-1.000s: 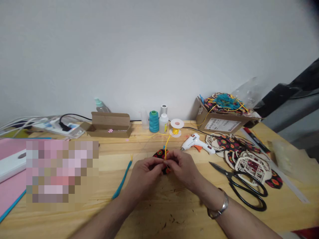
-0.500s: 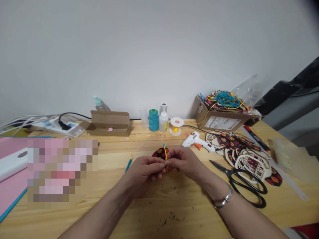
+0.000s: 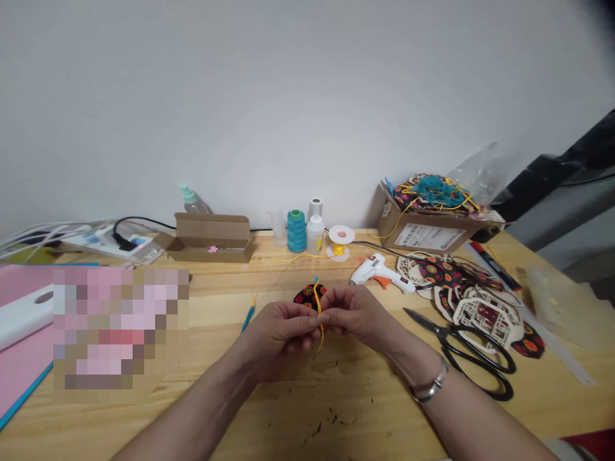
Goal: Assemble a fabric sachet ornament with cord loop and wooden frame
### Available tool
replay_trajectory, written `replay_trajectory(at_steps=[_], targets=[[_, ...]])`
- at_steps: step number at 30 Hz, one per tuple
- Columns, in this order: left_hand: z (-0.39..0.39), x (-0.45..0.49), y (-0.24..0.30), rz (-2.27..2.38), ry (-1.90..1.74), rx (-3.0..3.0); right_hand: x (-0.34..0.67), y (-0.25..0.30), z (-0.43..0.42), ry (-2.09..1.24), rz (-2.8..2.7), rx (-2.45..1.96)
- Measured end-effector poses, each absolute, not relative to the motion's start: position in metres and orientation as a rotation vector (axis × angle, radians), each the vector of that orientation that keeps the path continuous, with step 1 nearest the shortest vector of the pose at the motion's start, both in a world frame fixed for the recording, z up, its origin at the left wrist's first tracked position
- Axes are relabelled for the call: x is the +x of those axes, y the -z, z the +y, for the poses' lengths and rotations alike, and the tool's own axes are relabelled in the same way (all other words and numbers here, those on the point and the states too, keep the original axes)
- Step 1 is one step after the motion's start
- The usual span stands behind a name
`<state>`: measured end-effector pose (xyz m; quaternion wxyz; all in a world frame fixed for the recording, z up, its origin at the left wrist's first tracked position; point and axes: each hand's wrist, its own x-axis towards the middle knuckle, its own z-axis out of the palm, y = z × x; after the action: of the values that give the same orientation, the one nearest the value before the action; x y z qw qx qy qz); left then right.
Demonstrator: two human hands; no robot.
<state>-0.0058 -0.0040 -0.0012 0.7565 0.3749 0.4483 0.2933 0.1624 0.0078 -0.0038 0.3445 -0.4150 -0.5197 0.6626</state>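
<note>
Your left hand (image 3: 283, 330) and right hand (image 3: 353, 314) pinch the yellow cord (image 3: 320, 336) against the patterned piece (image 3: 307, 296) between them. The cord's tail now hangs below your fingertips, no longer stretched toward the spool (image 3: 341, 242) beyond.
</note>
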Motion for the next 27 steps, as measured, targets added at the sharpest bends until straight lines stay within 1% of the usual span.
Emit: replay_trajectory(at_steps=[8, 12, 16, 23, 27], targets=[[0.001, -0.008, 0.003, 0.985, -0.71, 0.835, 0.163, -0.002, 0.007, -1.702, -1.369, -1.159], [0.002, -0.008, 0.002, 1.035, -0.754, 0.892, 0.168, -0.002, 0.01, -1.591, -1.549, -1.231], [0.002, -0.008, 0.001, 1.073, -0.798, 0.93, 0.169, -0.001, 0.011, -1.46, -1.6, -1.322], [0.0, -0.005, 0.001, 1.143, -0.897, 0.935, 0.155, 0.001, -0.011, -1.105, -1.694, -1.315], [-0.003, -0.003, 0.003, 1.094, -0.948, 0.861, 0.146, 0.009, -0.027, -0.715, -2.006, -1.199]])
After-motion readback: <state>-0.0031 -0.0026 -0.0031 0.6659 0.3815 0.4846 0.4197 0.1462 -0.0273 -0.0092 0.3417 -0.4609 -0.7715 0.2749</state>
